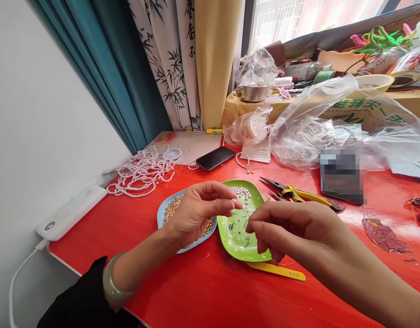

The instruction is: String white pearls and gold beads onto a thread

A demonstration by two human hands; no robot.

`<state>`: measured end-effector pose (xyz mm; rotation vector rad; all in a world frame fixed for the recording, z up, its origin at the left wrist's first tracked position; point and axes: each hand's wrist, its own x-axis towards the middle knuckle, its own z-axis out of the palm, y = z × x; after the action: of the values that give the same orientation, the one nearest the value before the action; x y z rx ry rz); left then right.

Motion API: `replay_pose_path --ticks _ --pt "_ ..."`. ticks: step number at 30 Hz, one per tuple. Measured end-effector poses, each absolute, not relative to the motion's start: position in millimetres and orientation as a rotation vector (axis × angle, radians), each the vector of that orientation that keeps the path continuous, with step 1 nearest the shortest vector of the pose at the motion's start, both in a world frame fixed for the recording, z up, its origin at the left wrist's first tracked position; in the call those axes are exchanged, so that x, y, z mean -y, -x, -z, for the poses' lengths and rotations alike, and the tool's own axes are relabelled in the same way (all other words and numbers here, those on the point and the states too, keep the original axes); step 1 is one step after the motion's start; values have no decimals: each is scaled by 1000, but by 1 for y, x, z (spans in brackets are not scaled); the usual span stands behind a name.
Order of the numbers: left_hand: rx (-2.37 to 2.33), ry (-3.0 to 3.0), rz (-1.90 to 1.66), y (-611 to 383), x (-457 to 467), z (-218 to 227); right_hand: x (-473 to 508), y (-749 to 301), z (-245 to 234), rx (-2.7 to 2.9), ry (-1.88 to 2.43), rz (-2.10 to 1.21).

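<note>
Above the two plates, my left hand [203, 205] is closed in a pinch, with what looks like a small white pearl bead [235, 203] at the fingertips. Facing it, my right hand [291, 228] pinches a fine clear thread [245, 211] that spans the short gap between the hands. White pearl beads [242, 192] lie at the far end of a green plate [226, 239] under my fingers. Left of it, partly covered by my left hand, a blue plate [160, 219] holds gold beads [172, 208]. A flat yellow tool [281, 270] sticks out from under the green plate.
Yellow-black pliers [308, 196] lie right of the green plate. Behind are a black phone [215, 158], pearl strands [141, 175], a bracelet [243, 160] and a plastic bag [298, 136]. A white power bank [71, 212] sits at the left table edge. Another phone [339, 182] is partly blurred.
</note>
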<state>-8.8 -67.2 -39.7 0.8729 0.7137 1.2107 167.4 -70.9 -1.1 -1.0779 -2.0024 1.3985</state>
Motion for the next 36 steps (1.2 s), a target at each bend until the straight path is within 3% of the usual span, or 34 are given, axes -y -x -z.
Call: replay_pose_path --ticks 19,36 --pt "-817 -991 -1271 9 66 43 70 -167 6 1975 1138 -1435" --pt "-918 -1673 -1400 16 68 40 64 -168 10 2152 1139 -1272"
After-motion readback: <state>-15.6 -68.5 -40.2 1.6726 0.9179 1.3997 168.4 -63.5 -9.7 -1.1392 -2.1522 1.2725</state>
